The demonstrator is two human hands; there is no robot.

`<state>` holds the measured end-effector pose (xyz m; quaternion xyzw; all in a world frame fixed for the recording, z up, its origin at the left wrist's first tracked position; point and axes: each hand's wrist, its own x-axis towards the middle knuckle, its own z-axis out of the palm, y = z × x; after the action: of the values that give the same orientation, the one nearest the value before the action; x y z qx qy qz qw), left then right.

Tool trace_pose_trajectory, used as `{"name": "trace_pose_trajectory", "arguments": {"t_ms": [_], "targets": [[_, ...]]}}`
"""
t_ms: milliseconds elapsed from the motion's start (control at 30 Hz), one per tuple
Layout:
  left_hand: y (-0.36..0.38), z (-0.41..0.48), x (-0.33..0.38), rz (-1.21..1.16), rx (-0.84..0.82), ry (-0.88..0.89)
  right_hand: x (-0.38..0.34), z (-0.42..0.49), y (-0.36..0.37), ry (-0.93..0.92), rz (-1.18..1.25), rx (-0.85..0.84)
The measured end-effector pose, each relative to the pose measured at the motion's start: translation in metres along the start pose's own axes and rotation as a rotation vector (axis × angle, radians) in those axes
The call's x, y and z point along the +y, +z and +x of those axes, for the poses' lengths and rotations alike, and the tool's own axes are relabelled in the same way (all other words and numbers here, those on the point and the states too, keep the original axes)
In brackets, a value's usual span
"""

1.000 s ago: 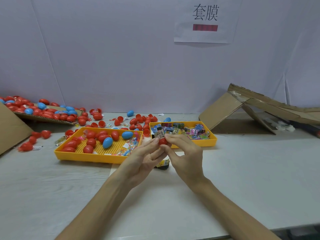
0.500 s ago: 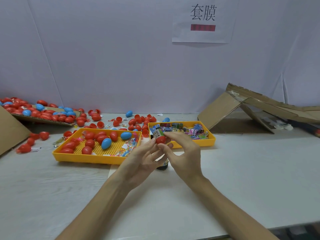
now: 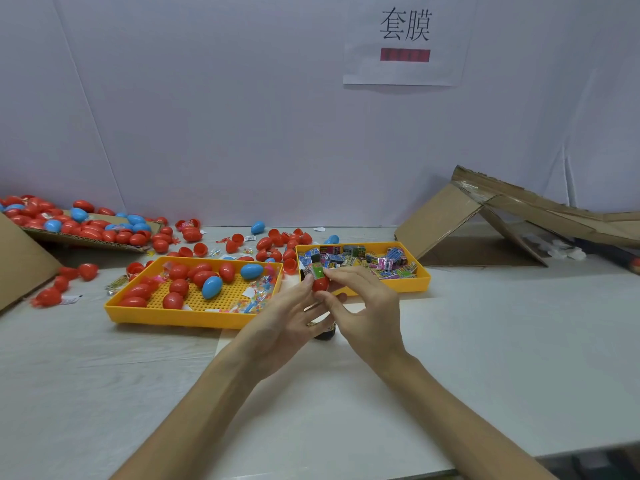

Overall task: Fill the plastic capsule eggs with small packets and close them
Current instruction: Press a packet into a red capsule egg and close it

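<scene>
My left hand (image 3: 287, 317) pinches a red plastic egg half (image 3: 321, 285), my right hand (image 3: 367, 313) pinches a green printed packet (image 3: 316, 271) into it; closing remains, and loose red halves (image 3: 201, 250) beyond await.

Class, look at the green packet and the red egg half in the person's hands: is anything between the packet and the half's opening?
Nothing visible does. The green packet sits right at the mouth of the red egg half, touching it, with the left hand and right hand holding them from either side.
</scene>
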<state>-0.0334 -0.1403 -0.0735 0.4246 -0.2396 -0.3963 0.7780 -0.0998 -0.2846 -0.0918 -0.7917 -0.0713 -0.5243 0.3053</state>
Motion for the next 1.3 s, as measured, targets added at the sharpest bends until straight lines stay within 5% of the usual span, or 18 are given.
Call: {"name": "trace_pose_trajectory", "arguments": {"t_ms": [1300], "targets": [[-0.004,0.004,-0.002,0.06,-0.021,0.021,0.008,-0.005,0.002,-0.08,-0.03,0.083]]}}
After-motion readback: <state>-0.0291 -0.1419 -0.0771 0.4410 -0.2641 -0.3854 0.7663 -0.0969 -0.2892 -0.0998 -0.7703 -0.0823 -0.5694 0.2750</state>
